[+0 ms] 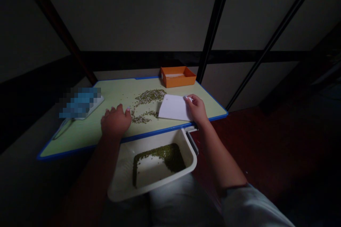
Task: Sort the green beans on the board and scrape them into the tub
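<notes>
My right hand (pixel 196 108) pinches the right edge of a white card (pixel 175 107), thumb on top. The card is tilted over the table, its left edge beside scattered small green beans (pixel 150 96) that look like mung beans, with paler bits among them. My left hand (pixel 115 120) rests palm down on the table left of the nearer beans (pixel 141 117), fingers apart and holding nothing. Below the table's front edge, a cream plastic tub (pixel 190 165) sits at my lap. More green beans (pixel 174 158) lie in it, heaped toward its right side.
The light green table (pixel 117 88) has a blue rim. An orange open box (pixel 178 81) stands at its back right corner. A blurred-out blue device on a white base (pixel 92 108), with a cable, is at the left. A panelled wall (pixel 146 14) rises behind.
</notes>
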Demonstrator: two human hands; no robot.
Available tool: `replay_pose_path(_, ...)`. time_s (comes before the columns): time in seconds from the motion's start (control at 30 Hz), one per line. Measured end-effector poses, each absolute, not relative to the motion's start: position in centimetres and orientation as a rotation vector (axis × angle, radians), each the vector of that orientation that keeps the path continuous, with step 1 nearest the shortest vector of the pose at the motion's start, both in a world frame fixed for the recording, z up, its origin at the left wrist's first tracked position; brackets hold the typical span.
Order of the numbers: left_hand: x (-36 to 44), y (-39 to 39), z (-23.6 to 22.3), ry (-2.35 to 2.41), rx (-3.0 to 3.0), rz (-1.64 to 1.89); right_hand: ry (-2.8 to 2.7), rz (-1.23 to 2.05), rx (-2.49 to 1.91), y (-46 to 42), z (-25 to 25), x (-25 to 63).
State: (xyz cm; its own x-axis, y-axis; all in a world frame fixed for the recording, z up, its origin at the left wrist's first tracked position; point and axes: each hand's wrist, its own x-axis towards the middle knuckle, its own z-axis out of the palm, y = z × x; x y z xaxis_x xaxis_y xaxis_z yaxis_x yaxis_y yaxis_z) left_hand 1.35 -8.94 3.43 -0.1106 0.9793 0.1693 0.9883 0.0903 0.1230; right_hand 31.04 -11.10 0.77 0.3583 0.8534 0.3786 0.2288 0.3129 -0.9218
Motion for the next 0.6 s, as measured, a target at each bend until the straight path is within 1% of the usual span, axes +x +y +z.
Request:
replay_pose_path(0.2, 1.42, -8.98, 3.40, -2.290, -2.054, -0.315, -1.221, 0.568, -1.222, -11.03, 0.53, 31.09)
replay_pose_path(0.47, 1.40, -9.01, 3.30, -2.273, -2.065, -0.357, -1.209, 0.407, -1.366, -10.92, 0.28, 31.15)
replay_pose_path(0.6, 1.47, -9.01, 3.31, -2.275, -2.055, -0.355, -1.221, 0.409, -1.371, -10.82, 0.35, 31.07)
